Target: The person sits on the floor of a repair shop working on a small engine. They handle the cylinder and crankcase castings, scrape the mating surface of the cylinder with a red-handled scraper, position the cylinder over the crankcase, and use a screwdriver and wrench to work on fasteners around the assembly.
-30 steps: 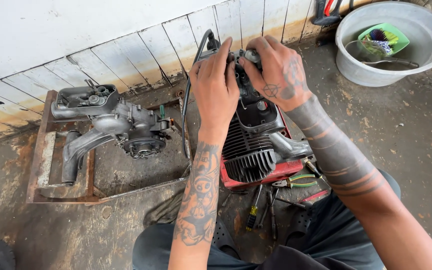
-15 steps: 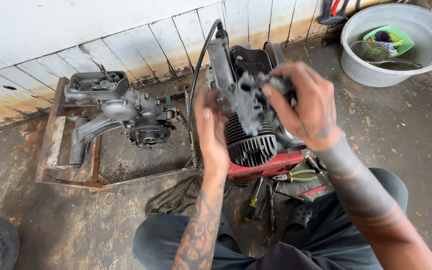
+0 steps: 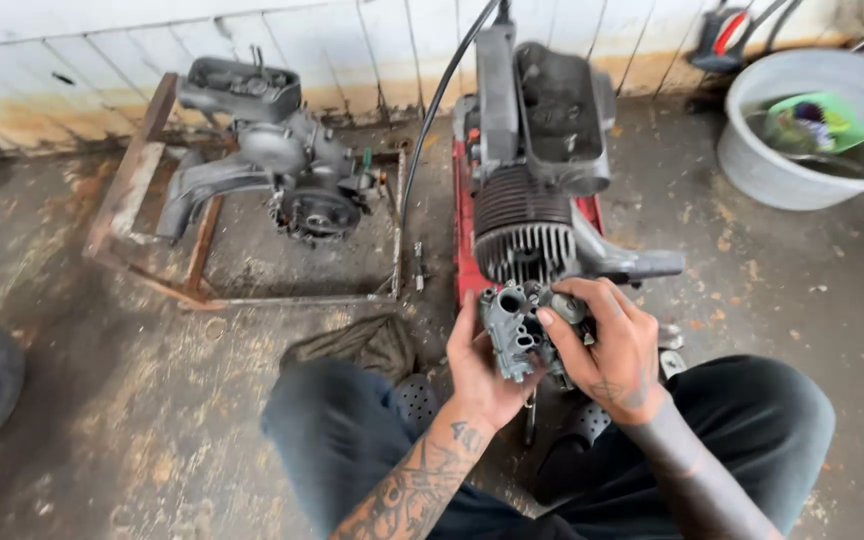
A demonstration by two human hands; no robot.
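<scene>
Two hands are gripping a grey carburettor [image 3: 518, 328]: the left hand [image 3: 482, 375] is cupping it from seven o'clock, the right hand [image 3: 607, 345] is clasping it from three o'clock, just below the finned engine [image 3: 537, 190] at twelve o'clock.

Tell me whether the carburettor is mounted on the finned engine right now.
No: both hands, left hand and right hand, hold the carburettor in front of the finned engine.

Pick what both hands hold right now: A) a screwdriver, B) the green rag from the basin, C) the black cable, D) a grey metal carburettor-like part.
D: the left hand and right hand together cradle the grey metal part just below the finned engine.
</scene>
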